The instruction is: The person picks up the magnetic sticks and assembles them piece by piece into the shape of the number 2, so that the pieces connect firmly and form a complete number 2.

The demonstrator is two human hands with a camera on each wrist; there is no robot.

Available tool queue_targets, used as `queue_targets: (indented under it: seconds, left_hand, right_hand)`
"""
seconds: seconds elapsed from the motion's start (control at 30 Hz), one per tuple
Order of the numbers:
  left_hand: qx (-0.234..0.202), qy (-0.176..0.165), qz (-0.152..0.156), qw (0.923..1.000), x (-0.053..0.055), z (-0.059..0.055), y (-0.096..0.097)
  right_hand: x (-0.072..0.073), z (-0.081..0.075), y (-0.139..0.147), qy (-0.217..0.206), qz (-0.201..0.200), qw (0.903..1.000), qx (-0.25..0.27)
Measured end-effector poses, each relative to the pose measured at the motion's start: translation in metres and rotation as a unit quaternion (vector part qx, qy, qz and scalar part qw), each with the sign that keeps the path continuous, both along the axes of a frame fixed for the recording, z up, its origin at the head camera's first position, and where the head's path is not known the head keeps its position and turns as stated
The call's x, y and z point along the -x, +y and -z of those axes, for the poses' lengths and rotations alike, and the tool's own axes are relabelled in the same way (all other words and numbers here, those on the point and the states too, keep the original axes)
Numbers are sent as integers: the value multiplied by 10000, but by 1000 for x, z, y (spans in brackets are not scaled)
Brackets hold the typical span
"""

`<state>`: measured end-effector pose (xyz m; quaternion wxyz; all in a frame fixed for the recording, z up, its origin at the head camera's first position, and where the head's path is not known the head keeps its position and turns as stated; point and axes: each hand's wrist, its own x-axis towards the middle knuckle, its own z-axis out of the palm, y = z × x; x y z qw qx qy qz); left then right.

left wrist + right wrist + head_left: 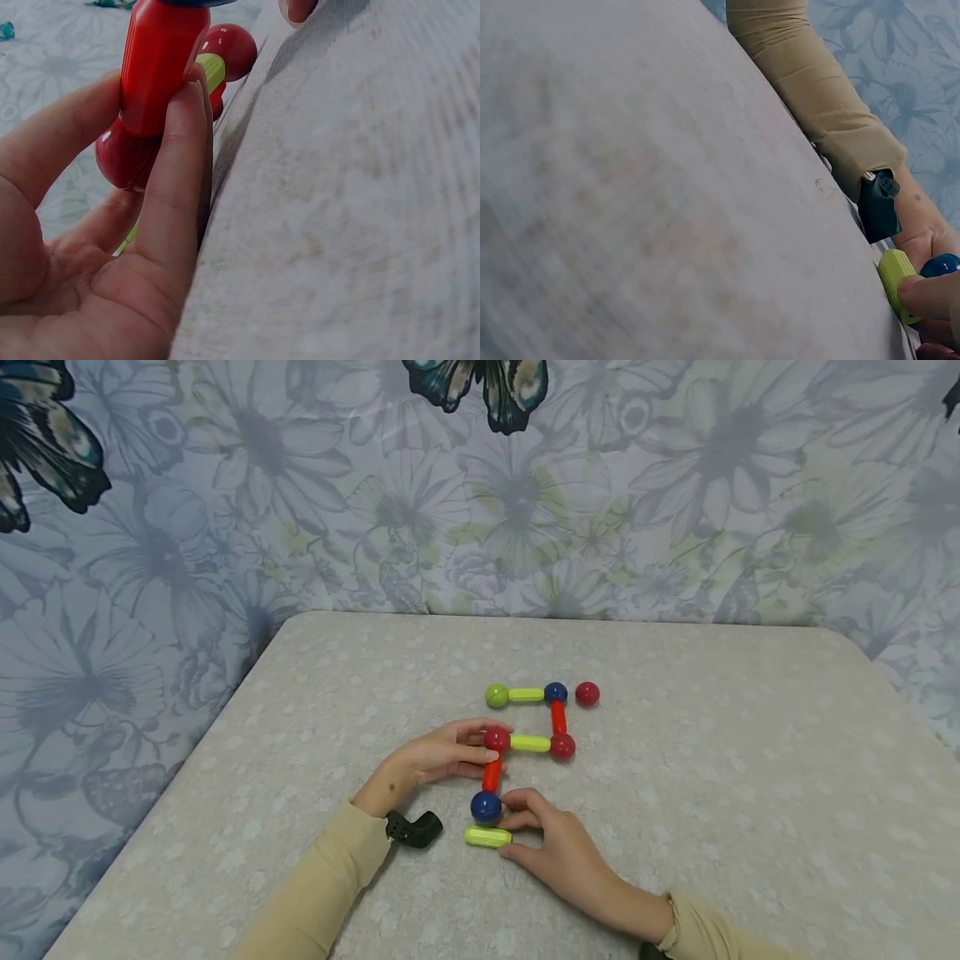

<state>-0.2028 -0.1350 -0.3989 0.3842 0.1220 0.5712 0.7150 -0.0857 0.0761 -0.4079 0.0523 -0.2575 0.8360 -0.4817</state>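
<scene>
On the table lies a zigzag chain of toy balls and rods. My left hand (442, 756) pinches the lower red rod (161, 71) just below a red ball (497, 738), with thumb and fingers on either side. The rod's near end joins a blue ball (486, 807). My right hand (558, 852) pinches the right end of a loose yellow-green rod (486, 837) between thumb and a finger, while its index fingertip is at the blue ball. In the right wrist view the thumb lies on this yellow-green rod (895, 281). Whether rod and ball touch I cannot tell.
Farther along, the chain runs through a yellow-green rod (530, 743), a second red ball (562, 747), a red rod (558, 718) and another blue ball (556, 693) to a green ball (497, 696). A separate red ball (587, 694) sits beside it. Patterned cloth (525, 527) hangs behind the table.
</scene>
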Motion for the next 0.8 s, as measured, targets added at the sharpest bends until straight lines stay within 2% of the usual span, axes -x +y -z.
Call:
queue_targets:
  seconds: [0.1,0.23,0.33,0.47,0.6,0.8]
  left_hand:
    - [1,0,-27,10000,0,2,-1]
    - [-26,-33,-49,10000,-1,4,0]
    - [-44,-51,-62,10000,-1,5,0]
    - [-33,-49,-64,10000,0,5,0]
    - [1,-70,-83,9999,0,2,1]
    - [110,-40,-123,9999,-1,-2,2]
  right_hand:
    - [3,1,3,-123,-57,9999,58]
    - [7,-1,15,-577,-145,9981,171]
    - [12,-3,27,-1045,-131,9935,435]
    - [18,-4,44,-1431,-36,9860,857]
    - [23,-5,53,-1556,60,9827,1005]
    - [26,-9,56,-1631,-47,9816,988]
